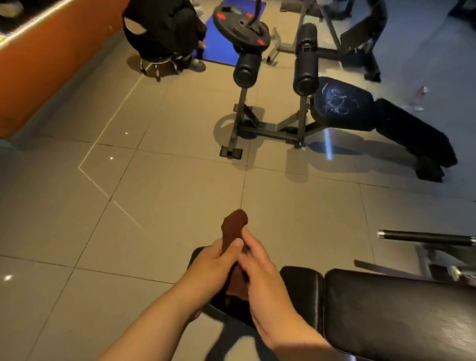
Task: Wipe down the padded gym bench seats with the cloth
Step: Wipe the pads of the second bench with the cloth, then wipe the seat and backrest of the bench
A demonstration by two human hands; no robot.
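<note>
Cloth [234,225] bunched lengthwise above near bench pad [301,284]. Left hand [216,266] curled round it, thumb on top; right hand [258,272] fingers closed on it alongside. Risk: bunched cloth likely wipes narrow strip, misses pad edges. Around: far bench [345,102] with whitish marks, floor between; bar [430,238] near pad; seated person [159,25] well apart.

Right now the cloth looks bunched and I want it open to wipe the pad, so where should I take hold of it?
Probably the free end of the cloth, which sticks out beyond the fingers. The left hand grips the rolled middle and the right hand touches its side, so pinch that tip from the right and pull it open over the bench pad.
</note>
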